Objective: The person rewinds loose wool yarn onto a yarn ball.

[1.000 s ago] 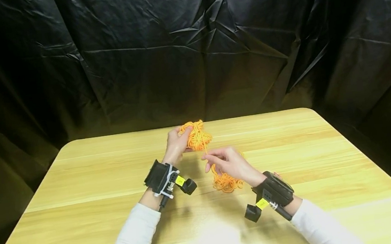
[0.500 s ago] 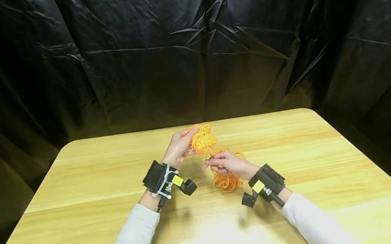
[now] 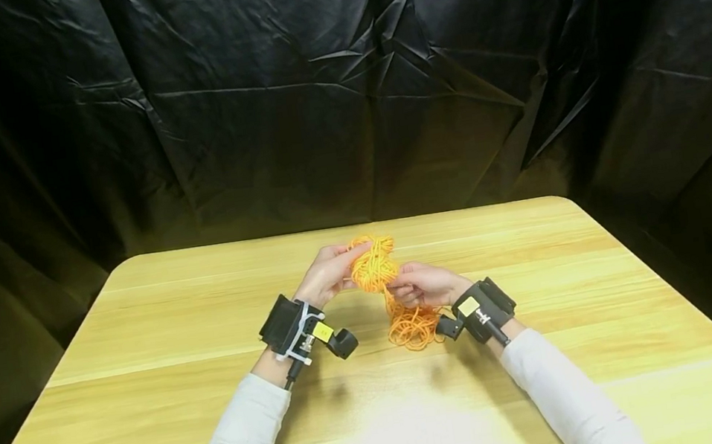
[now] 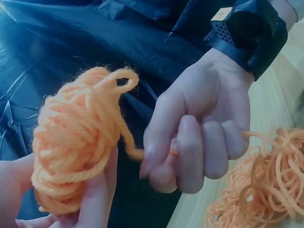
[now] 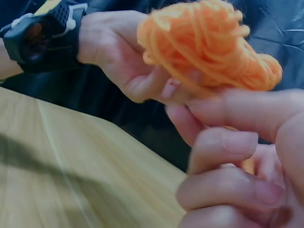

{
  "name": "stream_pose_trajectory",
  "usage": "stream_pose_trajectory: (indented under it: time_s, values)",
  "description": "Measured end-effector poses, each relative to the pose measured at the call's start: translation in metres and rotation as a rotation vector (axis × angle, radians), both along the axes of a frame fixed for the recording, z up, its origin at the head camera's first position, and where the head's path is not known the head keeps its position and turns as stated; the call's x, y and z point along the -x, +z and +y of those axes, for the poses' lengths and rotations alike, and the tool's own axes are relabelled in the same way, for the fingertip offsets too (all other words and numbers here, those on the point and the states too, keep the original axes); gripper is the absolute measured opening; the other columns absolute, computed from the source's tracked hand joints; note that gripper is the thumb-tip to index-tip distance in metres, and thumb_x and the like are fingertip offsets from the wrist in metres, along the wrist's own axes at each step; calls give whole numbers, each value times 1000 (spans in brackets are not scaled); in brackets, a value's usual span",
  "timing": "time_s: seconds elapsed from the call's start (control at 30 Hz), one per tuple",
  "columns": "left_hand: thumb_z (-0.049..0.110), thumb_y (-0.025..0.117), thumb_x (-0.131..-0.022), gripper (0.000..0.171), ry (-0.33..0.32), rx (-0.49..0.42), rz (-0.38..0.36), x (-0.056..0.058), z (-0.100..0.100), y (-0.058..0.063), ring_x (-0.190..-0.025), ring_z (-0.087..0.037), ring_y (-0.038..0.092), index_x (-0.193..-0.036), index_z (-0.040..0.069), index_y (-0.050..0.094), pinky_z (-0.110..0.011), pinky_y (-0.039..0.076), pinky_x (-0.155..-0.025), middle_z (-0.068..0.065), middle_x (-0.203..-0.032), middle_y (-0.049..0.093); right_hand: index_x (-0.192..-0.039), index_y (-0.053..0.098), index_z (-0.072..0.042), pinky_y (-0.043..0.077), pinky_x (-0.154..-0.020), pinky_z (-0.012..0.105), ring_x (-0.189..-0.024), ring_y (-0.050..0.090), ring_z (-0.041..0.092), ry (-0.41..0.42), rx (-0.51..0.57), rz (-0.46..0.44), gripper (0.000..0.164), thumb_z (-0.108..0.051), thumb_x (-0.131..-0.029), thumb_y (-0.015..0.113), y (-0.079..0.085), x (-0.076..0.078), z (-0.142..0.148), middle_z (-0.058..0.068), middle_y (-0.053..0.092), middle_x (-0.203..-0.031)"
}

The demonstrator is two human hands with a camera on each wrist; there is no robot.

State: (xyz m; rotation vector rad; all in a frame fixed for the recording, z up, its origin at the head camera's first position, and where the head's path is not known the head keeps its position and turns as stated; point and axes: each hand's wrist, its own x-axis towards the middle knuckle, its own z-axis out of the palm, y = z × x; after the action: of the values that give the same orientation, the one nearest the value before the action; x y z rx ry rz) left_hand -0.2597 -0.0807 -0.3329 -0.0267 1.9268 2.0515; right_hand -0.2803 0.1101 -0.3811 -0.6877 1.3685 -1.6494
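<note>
A wound ball of orange yarn (image 3: 374,271) is held up off the table by my left hand (image 3: 325,275), its thumb and fingers around the near end. Close by on the right, my right hand (image 3: 428,284) pinches the yarn strand (image 4: 132,148) between thumb and forefinger, its other fingers curled. In the left wrist view that strand runs from the ball through the right hand to a loose heap of orange yarn (image 4: 268,183). A small loop sticks out from the ball's top there. The right wrist view has the ball (image 5: 204,42) just beyond the right fingertips.
The loose yarn heap (image 3: 413,328) lies on the wooden table (image 3: 150,399) below the right hand. Black sheeting (image 3: 261,114) hangs behind the table's far edge. Both wrists wear black camera straps (image 3: 485,310).
The left hand and the ball have shifted slightly right and nearer. My right hand, lower and apart from the ball before, has come up beside it with the strand.
</note>
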Motion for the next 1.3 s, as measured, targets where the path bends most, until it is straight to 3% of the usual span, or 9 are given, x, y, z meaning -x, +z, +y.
stream_pose_trajectory:
  time_s: [0.1,0.2,0.33,0.47,0.6,0.7,1.0,1.13,1.3]
  values:
    - [22,57,-87,28,3,-13,-1,0,-1,0,-60,-10,59,-96,-4,58,-25,52,-58,-1,-68,61,-65,50,-17,24,-50,17,-50,29,4,78,34,17,28,-10,-91,44,-5,5,4,-10,33,-55]
    - [22,57,-87,28,19,-16,3,0,-1,1,-61,-10,59,-98,-4,57,-24,52,-57,0,-69,60,-80,60,-15,26,-53,17,-52,28,6,147,95,31,19,-17,-92,46,-9,7,9,-9,33,-58]
    - [22,57,-87,27,42,-22,12,1,-1,1,-62,-10,59,-99,-3,57,-23,51,-57,0,-70,60,-94,64,-12,25,-52,17,-52,27,6,195,121,56,24,-24,-93,43,-13,7,12,-8,32,-59]
    - [23,59,-86,30,87,-16,27,1,-1,2,-62,-10,59,-101,-3,57,-23,51,-57,0,-72,60,-97,63,-13,25,-52,18,-51,25,8,227,125,85,31,-28,-96,36,-16,4,12,-6,28,-58]
    - [24,60,-85,35,137,7,60,1,-2,2,-61,-9,60,-107,-4,56,-24,52,-57,-2,-75,60,-90,55,-15,20,-49,19,-50,21,9,170,196,49,39,-36,-98,23,-15,-2,10,-6,24,-58]
    - [23,60,-85,37,176,23,80,2,-2,3,-60,-9,60,-110,-4,55,-25,53,-58,-3,-77,60,-81,47,-14,15,-45,20,-48,19,8,114,251,35,35,-31,-99,21,-9,-10,9,-7,24,-56]
    - [23,61,-84,37,239,56,106,3,-4,3,-58,-8,60,-110,-3,55,-25,53,-55,-5,-78,60,-89,52,-12,12,-45,27,-48,21,9,43,296,167,33,-26,-99,23,27,-42,4,-9,31,-57]
    - [23,60,-85,35,251,51,114,3,-3,3,-58,-8,59,-109,-3,55,-26,53,-56,-5,-77,60,-98,57,-10,17,-44,28,-48,27,9,103,201,316,32,-20,-98,27,31,-53,-5,-6,37,-60]
    - [23,58,-86,36,244,20,101,2,-2,9,-61,-8,60,-111,-2,54,-25,53,-57,-10,-85,62,-105,57,7,23,-41,27,-46,32,11,149,-82,406,36,-19,-97,33,20,-57,-15,-3,42,-59]
